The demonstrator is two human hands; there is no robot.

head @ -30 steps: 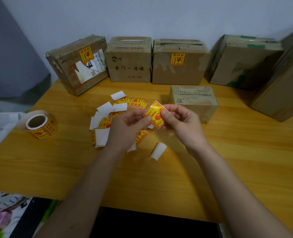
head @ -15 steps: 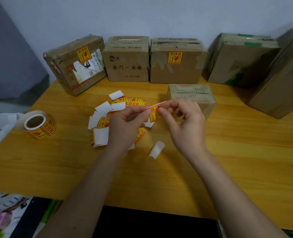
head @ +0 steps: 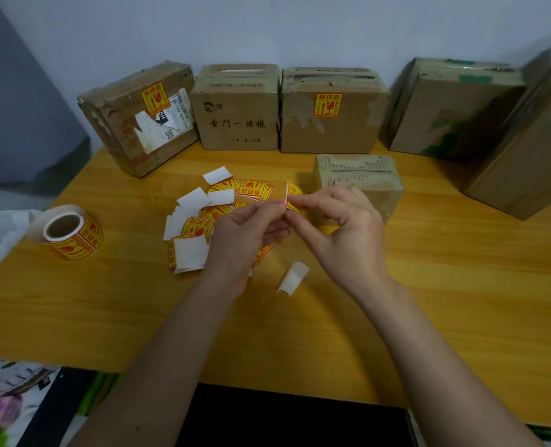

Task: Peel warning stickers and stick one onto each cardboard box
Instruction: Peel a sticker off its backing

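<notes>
Both hands pinch one yellow-and-red warning sticker (head: pixel 294 195) above the table's middle; it is seen edge-on and partly hidden by fingers. My left hand (head: pixel 246 233) grips its left corner, my right hand (head: pixel 341 233) its right side. Behind stand several cardboard boxes: the left box (head: pixel 132 124) and the third box (head: pixel 332 124) each carry a sticker, the second box (head: pixel 235 117) shows none. A small box (head: pixel 361 179) lies just behind my right hand. A pile of cut stickers and white backings (head: pixel 200 221) lies to the left of my hands.
A sticker roll (head: pixel 71 233) stands at the table's left. A curled white backing (head: pixel 293 277) lies below my hands. Two bigger boxes (head: pixel 454 108) (head: pixel 532 150) stand at the back right. White plastic lies at the left edge, clutter at the lower left.
The sticker, flat-on to me a second ago, has been turned edge-on. Both hands have shifted slightly up and right while picking at its edge.
</notes>
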